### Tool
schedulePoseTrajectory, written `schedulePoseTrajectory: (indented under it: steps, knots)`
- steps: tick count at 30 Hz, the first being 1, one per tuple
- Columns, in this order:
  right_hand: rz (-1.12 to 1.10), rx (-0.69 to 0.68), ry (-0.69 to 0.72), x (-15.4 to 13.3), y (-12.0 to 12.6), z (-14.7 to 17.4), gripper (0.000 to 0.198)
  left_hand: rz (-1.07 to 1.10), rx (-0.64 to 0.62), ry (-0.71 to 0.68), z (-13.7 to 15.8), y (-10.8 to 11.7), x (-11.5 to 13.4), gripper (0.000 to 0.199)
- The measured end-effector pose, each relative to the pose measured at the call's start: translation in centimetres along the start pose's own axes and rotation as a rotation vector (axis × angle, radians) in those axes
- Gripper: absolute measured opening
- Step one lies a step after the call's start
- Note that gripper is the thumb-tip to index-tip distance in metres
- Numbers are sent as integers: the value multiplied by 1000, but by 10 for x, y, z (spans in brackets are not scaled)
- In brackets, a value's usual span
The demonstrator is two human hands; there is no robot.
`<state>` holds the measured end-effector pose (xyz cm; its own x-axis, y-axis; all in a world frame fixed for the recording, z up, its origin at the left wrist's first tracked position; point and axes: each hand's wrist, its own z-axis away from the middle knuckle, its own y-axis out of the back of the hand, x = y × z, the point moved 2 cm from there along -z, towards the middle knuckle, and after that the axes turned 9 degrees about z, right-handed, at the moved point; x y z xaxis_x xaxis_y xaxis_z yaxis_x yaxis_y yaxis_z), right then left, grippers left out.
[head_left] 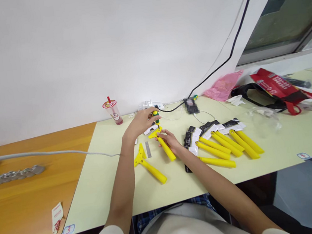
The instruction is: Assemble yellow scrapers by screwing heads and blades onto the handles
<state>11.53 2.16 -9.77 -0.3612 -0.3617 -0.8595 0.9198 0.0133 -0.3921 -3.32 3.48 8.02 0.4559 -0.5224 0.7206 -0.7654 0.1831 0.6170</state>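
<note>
Desk: pale top (pixel 178 189) against a white wall (pixel 82 65).
Left hand (pixel 145 119): clamped around a green-and-yellow screwdriver (pixel 156 117), which stands upright over the head of a yellow scraper (pixel 167 149).
Right hand (pixel 170 139): thumb and fingers closed on that scraper, its handle pointing near.
Near left: second scraper (pixel 153 171), lying beside a metal blade (pixel 148 149).
Right: yellow handles (pixel 212 150) by black-and-white packets (pixel 193 137).
Far left: drink cup (pixel 114 113).

Pale table (pixel 91 195) carries a lidded cup (pixel 114 114) near its back left corner, a yellow scraper (pixel 154 171) and yellow handles (pixel 213 150) toward its front edge.
</note>
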Motion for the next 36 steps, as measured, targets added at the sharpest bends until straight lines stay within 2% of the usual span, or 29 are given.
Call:
schedulePoseTrajectory:
  steps: [13,36]
  knots:
    - [-16,12,-6,1,1,-1,32,-18,2,6,0,1,-4,27]
    - [-12,22,3,-1,0,2,33,-28,-15,2,0,-1,4,25]
